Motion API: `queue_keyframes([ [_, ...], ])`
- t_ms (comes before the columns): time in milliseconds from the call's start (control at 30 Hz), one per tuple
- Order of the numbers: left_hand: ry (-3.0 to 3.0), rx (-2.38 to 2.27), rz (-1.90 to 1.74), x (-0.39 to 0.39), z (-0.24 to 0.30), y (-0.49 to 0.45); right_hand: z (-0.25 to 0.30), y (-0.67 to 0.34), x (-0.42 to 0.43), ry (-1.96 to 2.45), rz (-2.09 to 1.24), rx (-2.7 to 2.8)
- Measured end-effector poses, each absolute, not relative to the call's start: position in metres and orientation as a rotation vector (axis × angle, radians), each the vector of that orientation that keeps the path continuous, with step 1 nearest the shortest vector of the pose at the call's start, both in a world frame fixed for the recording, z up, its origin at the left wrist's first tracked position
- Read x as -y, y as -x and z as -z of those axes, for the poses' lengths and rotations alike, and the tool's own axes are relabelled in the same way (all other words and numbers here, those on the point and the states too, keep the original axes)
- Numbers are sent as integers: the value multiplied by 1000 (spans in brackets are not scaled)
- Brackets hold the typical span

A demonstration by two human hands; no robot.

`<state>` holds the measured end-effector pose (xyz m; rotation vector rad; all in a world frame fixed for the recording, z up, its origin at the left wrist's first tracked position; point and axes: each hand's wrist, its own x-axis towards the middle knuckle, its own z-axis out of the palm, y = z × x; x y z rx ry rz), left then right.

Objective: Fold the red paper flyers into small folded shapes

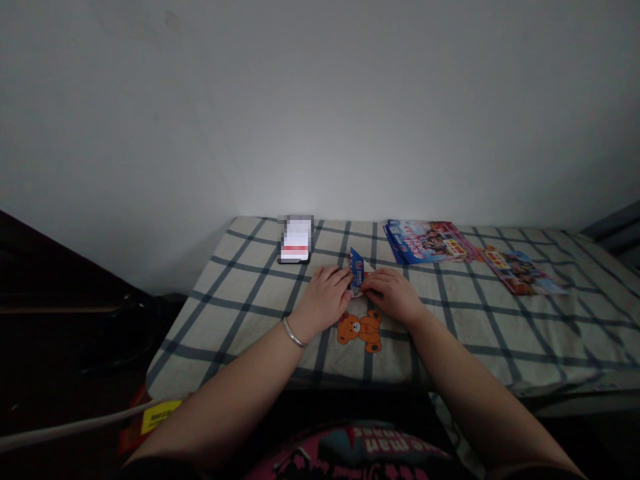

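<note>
A small folded piece of blue printed paper [357, 270] lies between my hands on the checked cloth [240, 300], one pointed corner angled away from me. My left hand [325, 300], with a silver bangle at its wrist, has its fingers bent over the paper's left side. On the other side, the fingertips of my right hand [393, 293] pinch the paper's right edge. An orange teddy bear print [357, 330] shows on the cloth just below the hands. The undersides of my fingers are hidden.
A phone [296, 240] with a lit, blurred screen lies back left near the wall [320, 120]. Colourful printed leaflets [425, 241] are stacked at the back right, and another leaflet [525, 272] lies beside them. A dark plastic bag [120, 333] sits low at the left.
</note>
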<state>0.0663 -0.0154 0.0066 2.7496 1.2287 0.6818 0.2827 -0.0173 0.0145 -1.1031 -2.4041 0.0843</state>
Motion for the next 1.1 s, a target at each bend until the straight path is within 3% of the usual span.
queue_keyframes([
  [733, -2696, -1060, -646, 9, -16, -58, -23, -273, 28, 1131, -36, 2435],
  [1100, -2694, -953, -617, 8, -20, -58, -12, -270, 19, 1200, -216, 2334],
])
